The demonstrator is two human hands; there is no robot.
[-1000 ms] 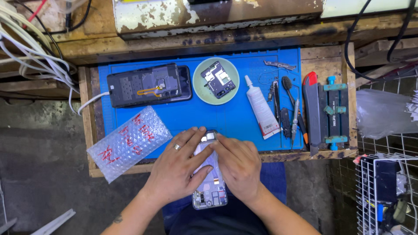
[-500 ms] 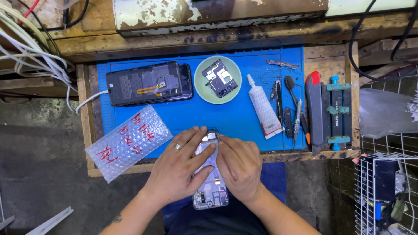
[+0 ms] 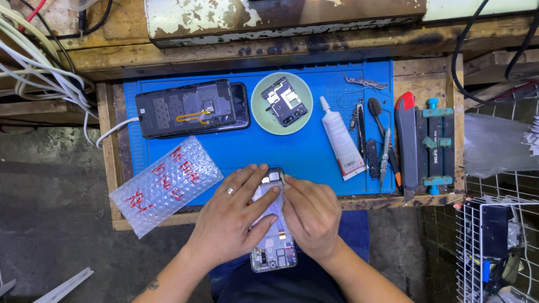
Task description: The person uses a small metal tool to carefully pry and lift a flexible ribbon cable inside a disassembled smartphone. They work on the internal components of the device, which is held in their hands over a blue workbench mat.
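Opened phone (image 3: 273,247), held between both my hands at the near edge of the blue mat (image 3: 303,151), hangs partly off the bench. From the left I see a bubble-wrap pouch (image 3: 167,184), then my left hand (image 3: 233,219) closed around the phone's left side, my right hand (image 3: 312,216) gripping its right side, and further right a white glue tube (image 3: 341,138).
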